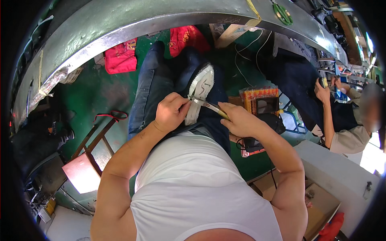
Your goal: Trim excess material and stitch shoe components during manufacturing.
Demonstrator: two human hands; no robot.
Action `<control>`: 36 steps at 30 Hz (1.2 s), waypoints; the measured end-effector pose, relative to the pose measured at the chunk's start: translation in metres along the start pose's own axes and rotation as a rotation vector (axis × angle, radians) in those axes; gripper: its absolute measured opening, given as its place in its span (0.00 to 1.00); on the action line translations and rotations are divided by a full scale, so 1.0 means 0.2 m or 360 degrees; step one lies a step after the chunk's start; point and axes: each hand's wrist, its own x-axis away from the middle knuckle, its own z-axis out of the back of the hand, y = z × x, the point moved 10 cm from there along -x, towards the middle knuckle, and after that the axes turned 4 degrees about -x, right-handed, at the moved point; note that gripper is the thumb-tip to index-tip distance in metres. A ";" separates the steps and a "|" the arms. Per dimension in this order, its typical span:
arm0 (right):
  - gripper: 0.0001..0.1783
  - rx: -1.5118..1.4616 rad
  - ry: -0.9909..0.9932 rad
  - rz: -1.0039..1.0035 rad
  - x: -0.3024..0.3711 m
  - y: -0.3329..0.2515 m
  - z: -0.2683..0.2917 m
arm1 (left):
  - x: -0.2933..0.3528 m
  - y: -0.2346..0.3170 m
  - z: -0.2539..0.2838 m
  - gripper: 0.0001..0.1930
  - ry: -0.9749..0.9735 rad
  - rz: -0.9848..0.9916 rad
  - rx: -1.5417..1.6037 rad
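Note:
A shoe upper [204,82] lies bottom up across my thighs, its white underside marked with dark strokes and its edge dark and fuzzy. My left hand [172,110] is closed at the shoe's left edge, thumb and fingertips pinching the material there. From the other side my right hand [241,119] grips the yellowish handle of metal pincers [207,105]. Their silver head rests at the shoe's edge, close beside my left fingertips. What exactly the jaws hold is too small to make out.
A metal-edged bench [152,18] curves across the far side. Red cloths [120,56] lie beneath it. At left stands a wooden stool [86,166]; at right, an orange patterned box [261,100] and a cardboard box [321,205]. Another person [345,120] sits at far right, hands busy.

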 end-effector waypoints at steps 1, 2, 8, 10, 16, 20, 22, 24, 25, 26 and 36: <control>0.25 0.0064 -0.0020 0.0020 -0.02 -0.01 0.00 | 0.00 0.01 0.00 0.05 0.0007 -0.0029 0.0024; 0.25 0.0064 -0.0019 0.0017 -0.04 -0.02 0.02 | 0.00 0.02 -0.01 0.05 0.0006 -0.0029 0.0027; 0.20 0.0135 -0.0993 -0.0738 -0.16 -0.04 0.04 | 0.02 0.04 -0.04 0.04 -0.0045 -0.0041 0.0031; 0.18 0.0408 -0.1043 -0.0713 -0.22 -0.11 0.09 | 0.12 -0.27 -0.11 0.08 -0.0186 0.0714 0.0307; 0.18 0.0572 -0.0550 -0.0284 -0.29 -0.05 0.01 | 0.25 -0.48 -0.39 0.31 -0.0300 0.1279 0.1618; 0.18 0.0067 -0.0172 -0.0255 -0.24 0.03 -0.10 | 0.16 -0.34 -0.32 0.35 -0.0433 0.1199 0.1870; 0.17 -0.0230 0.0137 -0.0244 -0.18 0.07 -0.18 | 0.13 -0.33 -0.30 0.36 -0.0443 0.1226 0.1622; 0.17 -0.0358 0.0256 -0.0289 -0.15 0.08 -0.18 | 0.10 -0.32 -0.32 0.36 -0.0438 0.1200 0.1605; 0.17 -0.0383 0.0186 -0.0359 -0.14 0.09 -0.18 | 0.10 -0.31 -0.32 0.37 -0.0432 0.1160 0.1592; 0.17 -0.0406 0.0117 -0.0428 -0.13 0.10 -0.17 | 0.13 -0.35 -0.32 0.37 -0.0373 0.1207 0.1439; 0.14 0.0099 -0.0164 -0.0255 -0.31 0.00 0.18 | 0.12 -0.33 -0.32 0.36 -0.0204 0.1044 0.0837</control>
